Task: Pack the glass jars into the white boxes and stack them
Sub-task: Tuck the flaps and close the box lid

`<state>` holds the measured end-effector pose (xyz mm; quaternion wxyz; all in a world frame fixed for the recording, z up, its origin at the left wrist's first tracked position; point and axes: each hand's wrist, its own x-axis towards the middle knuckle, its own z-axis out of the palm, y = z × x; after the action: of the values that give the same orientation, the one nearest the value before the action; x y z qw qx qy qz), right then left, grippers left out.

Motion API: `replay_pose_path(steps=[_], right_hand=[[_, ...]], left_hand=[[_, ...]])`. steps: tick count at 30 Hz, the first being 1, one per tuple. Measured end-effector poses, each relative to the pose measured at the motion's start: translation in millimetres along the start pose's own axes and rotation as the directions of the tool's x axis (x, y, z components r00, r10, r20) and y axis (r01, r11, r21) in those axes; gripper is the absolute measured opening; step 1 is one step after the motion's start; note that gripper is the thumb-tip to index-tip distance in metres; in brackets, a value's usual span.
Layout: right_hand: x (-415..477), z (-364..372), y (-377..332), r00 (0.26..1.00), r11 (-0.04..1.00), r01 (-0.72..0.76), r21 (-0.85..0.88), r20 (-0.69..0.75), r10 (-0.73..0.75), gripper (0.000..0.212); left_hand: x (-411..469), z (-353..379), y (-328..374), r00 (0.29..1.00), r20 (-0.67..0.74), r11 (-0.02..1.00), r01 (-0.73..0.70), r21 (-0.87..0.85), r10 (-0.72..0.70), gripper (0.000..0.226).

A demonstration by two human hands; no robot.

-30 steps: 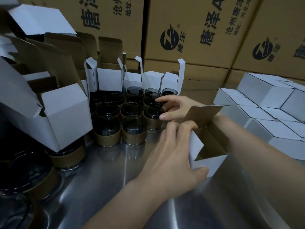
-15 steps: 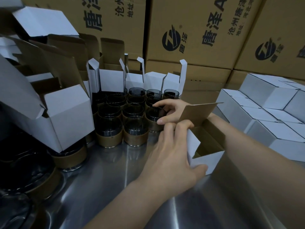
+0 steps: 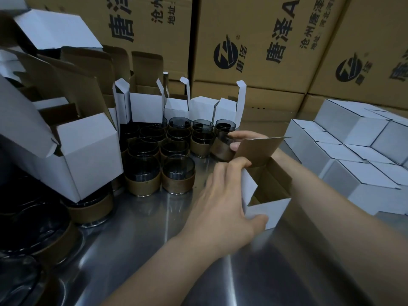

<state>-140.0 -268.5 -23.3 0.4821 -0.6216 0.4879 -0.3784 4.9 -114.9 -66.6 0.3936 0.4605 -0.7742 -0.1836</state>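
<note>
A smoked glass jar (image 3: 221, 145) with a brown band around its lower half is gripped by the right hand (image 3: 245, 141), tilted and lifted clear of the steel table (image 3: 136, 235), at the right end of the cluster of unpacked jars (image 3: 161, 155). The right fingers are curled around its far side and the thumb is pressed against the near side, though much of the hand is hidden behind the raised brown flap of the open white box (image 3: 268, 208). That box is steadied by the left hand (image 3: 223, 206): its fingertips are hooked over the near top edge and the thumb is pressed against the lower front face. The box mouth lies just below and beside the held jar.

The jar is judged rigid, fairly heavy for its size and breakable; the bare glass above the band is likely slick, so the banded lower half is taken as the safer place to hold. The box is judged light, thin-walled and easily crushed or pushed along the smooth metal, so it is best held at edges and corners.

Closed white boxes (image 3: 353, 155) are stacked well beyond the right forearm, and empty open boxes (image 3: 143, 104) stand behind the jars.
</note>
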Motion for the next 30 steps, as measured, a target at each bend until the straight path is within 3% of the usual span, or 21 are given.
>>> replay_pose_path(steps=[4, 7, 10, 12, 16, 24, 28, 30], right_hand=[[-13, 1, -10, 0.986, 0.979, -0.059, 0.197, -0.144, 0.088, 0.034], [-28, 4, -13, 0.964, 0.916, 0.046, 0.398, -0.257, 0.063, 0.02], [-45, 1, -4, 0.974, 0.742, 0.101, 0.662, -0.218, 0.062, 0.02], [-54, -3, -1, 0.981, 0.662, 0.13, 0.738, -0.191, 0.02, 0.023], [-61, -5, -4, 0.978, 0.6, 0.189, 0.777, -0.202, -0.046, 0.014], [-69, -8, -8, 0.965, 0.65, 0.258, 0.714, -0.223, -0.139, 0.006], [-73, -11, -13, 0.954, 0.588, 0.298, 0.752, -0.22, -0.203, 0.017], [-76, -13, -17, 0.946, 0.58, 0.317, 0.751, -0.205, -0.251, 0.004]], left_hand=[[2, -2, -1, 1.0, 0.003, 0.999, 0.024, -0.027, -0.024, 0.084], [3, -2, -2, 0.999, 0.002, 0.998, 0.041, -0.045, -0.041, 0.084], [4, -3, -3, 0.998, 0.001, 0.997, 0.055, -0.051, -0.055, 0.084], [5, -3, -4, 0.998, -0.002, 0.996, 0.06, -0.061, -0.06, 0.084], [5, -4, -7, 0.997, -0.01, 0.994, 0.075, -0.078, -0.076, 0.085], [8, -5, -11, 0.992, -0.035, 0.986, 0.113, -0.12, -0.118, 0.088], [9, -4, -12, 0.991, -0.036, 0.982, 0.12, -0.144, -0.127, 0.088], [9, -4, -13, 0.991, -0.032, 0.979, 0.123, -0.163, -0.129, 0.088]])
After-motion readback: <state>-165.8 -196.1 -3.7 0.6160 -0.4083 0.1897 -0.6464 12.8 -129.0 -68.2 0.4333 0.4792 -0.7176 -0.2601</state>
